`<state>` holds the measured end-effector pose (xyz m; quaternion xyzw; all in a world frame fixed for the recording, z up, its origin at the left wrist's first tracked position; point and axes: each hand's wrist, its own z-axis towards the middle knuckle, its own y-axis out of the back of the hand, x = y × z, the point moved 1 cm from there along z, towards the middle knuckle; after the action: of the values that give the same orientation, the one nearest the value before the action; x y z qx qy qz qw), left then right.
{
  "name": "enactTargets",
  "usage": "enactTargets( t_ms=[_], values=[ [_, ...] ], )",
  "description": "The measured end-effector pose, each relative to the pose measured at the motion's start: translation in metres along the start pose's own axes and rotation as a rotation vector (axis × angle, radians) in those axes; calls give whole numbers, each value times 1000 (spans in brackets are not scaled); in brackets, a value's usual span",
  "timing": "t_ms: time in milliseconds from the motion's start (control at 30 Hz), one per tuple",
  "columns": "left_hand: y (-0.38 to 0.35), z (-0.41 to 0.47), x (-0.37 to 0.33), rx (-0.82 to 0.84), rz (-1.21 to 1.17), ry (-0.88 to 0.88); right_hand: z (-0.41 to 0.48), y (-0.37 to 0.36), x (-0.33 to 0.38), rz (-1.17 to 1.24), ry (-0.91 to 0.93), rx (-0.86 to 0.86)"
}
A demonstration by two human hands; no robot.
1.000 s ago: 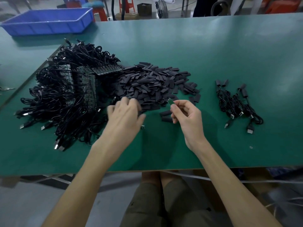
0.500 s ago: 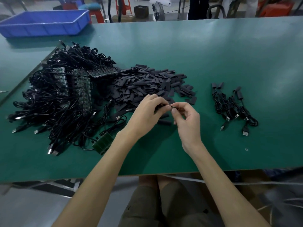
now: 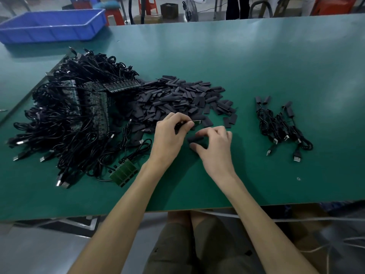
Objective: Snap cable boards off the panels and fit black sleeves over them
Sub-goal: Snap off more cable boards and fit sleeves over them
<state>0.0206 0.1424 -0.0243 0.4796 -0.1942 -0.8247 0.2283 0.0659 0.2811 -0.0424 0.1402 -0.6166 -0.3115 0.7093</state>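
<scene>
At centre frame the left hand (image 3: 171,135) pinches a cable board (image 3: 197,122), mostly hidden by its fingers; just lower right, the right hand (image 3: 216,149) grips a half-covered black sleeve (image 3: 195,139).

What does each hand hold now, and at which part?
The left hand pinches a cable board at one end; its green tip sticks out. The right hand pinches a black sleeve across its long sides.

A small green circuit board (image 3: 197,122) on a black cable is pinched in the left hand (image 3: 169,135) at frame centre, lying level with its tip pointing right. Just below it, one flat black sleeve (image 3: 195,139) lies with the right hand (image 3: 215,147) curled round it. A heap of loose black sleeves (image 3: 177,95) spreads above. A green panel strip (image 3: 123,172) lies lower left.
</scene>
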Motion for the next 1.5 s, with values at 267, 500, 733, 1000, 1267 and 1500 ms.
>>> enactTargets(
  t_ms=[267,500,733,1000,1267,1500],
  values=[
    [-2,-3,1,81,34,12,-3,2,5,-31,10,9],
    [7,-2,7,167,-100,88,-3,17,-3,393,-103,-193],
    [4,-4,10,170,-98,113,-1,17,-7,499,-135,-137],
    [4,-4,10,143,-88,115,-1,16,-5,471,-143,-61],
    [3,-5,12,144,-90,134,0,14,-8,589,-152,-83],
    [3,-4,12,134,-70,126,2,12,-13,625,-131,-74]
  ],
)
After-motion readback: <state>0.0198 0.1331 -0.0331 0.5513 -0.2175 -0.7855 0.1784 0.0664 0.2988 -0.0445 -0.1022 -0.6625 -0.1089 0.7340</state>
